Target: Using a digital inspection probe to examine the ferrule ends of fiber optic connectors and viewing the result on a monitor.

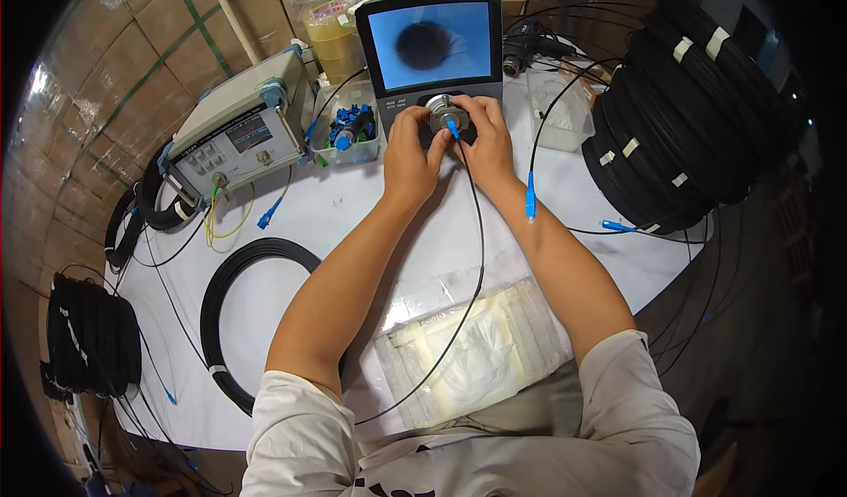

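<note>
both hands meet at the far middle of the white table (353,223), at the round metal port (444,111) on the front of an inspection scope (432,51) whose screen shows a dark round blot on blue; the right hand (488,139) has its fingertips pinched shut on a small blue connector (453,128) at the port, and the left hand (408,153) curls closed against the port's left side; a thin black cable (476,259) runs from the connector toward the near edge, over a clear bag of wipes (476,347); left stands a grey test meter (243,135), beside it a tub of blue caps (351,131); right, stacked black cable coils (688,117)
</note>
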Action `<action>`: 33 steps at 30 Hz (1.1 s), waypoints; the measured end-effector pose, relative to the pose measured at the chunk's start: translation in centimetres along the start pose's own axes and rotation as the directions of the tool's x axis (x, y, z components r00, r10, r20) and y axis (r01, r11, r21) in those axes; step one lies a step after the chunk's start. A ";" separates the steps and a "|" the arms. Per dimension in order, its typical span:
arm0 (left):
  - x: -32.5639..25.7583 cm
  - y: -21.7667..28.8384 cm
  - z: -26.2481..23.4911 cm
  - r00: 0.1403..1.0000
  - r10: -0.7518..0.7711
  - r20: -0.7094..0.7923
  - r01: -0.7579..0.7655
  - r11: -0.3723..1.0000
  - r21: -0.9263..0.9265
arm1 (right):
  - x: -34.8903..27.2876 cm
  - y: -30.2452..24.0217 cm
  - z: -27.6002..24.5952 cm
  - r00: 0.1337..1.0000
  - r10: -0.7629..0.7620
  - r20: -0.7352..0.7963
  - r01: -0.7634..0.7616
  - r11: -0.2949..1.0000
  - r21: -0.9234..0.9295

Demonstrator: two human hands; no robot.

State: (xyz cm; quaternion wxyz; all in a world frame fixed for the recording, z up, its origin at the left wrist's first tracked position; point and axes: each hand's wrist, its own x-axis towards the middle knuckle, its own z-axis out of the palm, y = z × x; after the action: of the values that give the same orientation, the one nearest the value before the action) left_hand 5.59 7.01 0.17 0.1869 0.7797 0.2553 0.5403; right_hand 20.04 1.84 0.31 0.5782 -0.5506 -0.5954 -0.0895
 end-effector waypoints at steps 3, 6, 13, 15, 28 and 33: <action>0.0 0.1 -0.2 1.000 -0.011 0.009 0.011 1.000 0.005 | 0.0 0.0 -0.1 1.000 -0.020 0.015 0.021 1.000 -0.014; 0.2 0.5 -0.4 0.999 0.016 0.038 -0.018 0.998 0.068 | -0.1 -0.4 0.0 0.998 -0.065 -0.013 0.065 0.998 -0.026; 0.4 0.6 -0.5 0.994 0.095 0.055 -0.099 0.992 0.080 | -0.1 -0.5 0.1 1.000 -0.025 -0.019 0.025 0.999 -0.032; 0.4 0.6 -0.6 0.994 0.099 0.049 -0.103 0.992 0.073 | -0.1 -0.6 0.1 1.000 -0.024 -0.014 0.024 1.000 -0.016; 0.4 0.6 -0.5 0.997 0.066 0.030 -0.067 0.997 0.048 | -0.1 -0.5 0.0 1.000 -0.024 -0.010 0.024 1.000 -0.006; 0.5 0.6 -0.3 0.998 0.054 0.032 -0.055 0.998 0.037 | -0.1 -0.2 0.0 0.998 -0.049 -0.031 0.049 0.999 -0.025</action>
State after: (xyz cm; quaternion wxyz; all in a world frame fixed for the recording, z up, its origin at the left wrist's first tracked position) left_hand 5.52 6.86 0.97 0.1613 0.7980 0.2410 0.5283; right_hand 19.88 1.69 0.36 0.5785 -0.5412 -0.5984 -0.1194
